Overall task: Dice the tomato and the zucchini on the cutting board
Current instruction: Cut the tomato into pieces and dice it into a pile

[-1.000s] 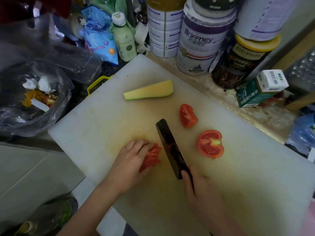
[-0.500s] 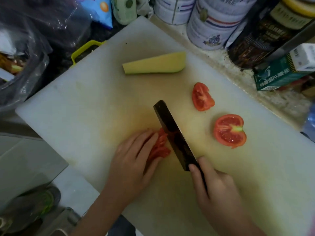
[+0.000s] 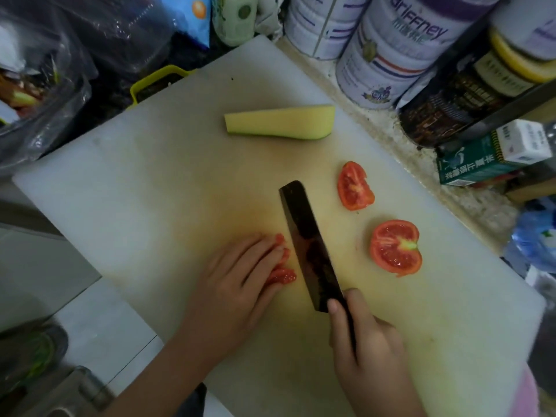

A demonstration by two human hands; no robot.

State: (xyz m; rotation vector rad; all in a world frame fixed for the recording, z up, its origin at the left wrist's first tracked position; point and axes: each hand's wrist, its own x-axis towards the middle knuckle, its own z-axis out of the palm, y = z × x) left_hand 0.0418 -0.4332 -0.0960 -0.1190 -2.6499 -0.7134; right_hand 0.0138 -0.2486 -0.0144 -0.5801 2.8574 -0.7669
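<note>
On the white cutting board (image 3: 144, 188) my left hand (image 3: 237, 290) presses down on sliced tomato pieces (image 3: 281, 273), fingers laid flat over them. My right hand (image 3: 365, 344) grips the handle of a dark cleaver (image 3: 310, 245), forefinger stretched along the blade's heel. The blade stands just right of the sliced pieces. A tomato wedge (image 3: 353, 186) and a tomato half (image 3: 395, 246), cut face up, lie to the right of the blade. A peeled zucchini piece (image 3: 279, 123) lies at the far side of the board.
Large tins (image 3: 397, 46), a dark jar (image 3: 460, 94) and a green carton (image 3: 487, 159) crowd the counter behind the board's right edge. A clear bag of scraps (image 3: 36, 94) sits at the far left, next to a yellow-rimmed container (image 3: 156, 79).
The cleaver has shifted slightly right, off the sliced tomato, and my left fingers have moved further over the pieces. The camera has moved closer to the board.
</note>
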